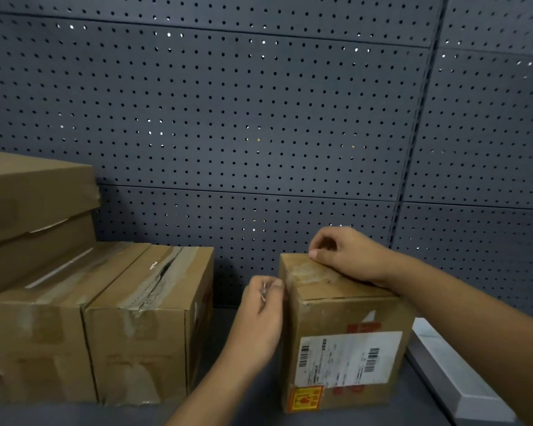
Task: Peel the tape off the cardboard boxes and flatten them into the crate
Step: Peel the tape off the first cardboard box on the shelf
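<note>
So the person's got a small cardboard box (pixel 345 327) standing on the dark shelf (pixel 234 407), right of center, with a white shipping label (pixel 348 359) and a yellow-orange sticker (pixel 306 398) on the side facing them. Right hand (pixel 345 256) is parked on top of the box at the far end, wrist bent, forearm coming in from the lower right and lying across the lid. Its fingers are curled down with the tips pressed at the back edge, right where the clear tape (pixel 308 273) runs across the top, but honestly I can't tell if it's actually got hold of the tape or is just pressing on it. Left hand (pixel 262 315) comes up from the bottom, knuckles toward the camera, tucked against the box's upper left corner, fingers bunched together pinching something thin and shiny, looks like a strip of tape, though it's too blurry to be sure. Off to the left there are two bigger taped boxes (pixel 99 327) side by side, well apart from the small one, with a couple more stacked boxes (pixel 34 204) behind them. Gray pegboard wall (pixel 259 118) at the back, and a pale gray tray edge (pixel 456 373) just beside the box on the right.
</note>
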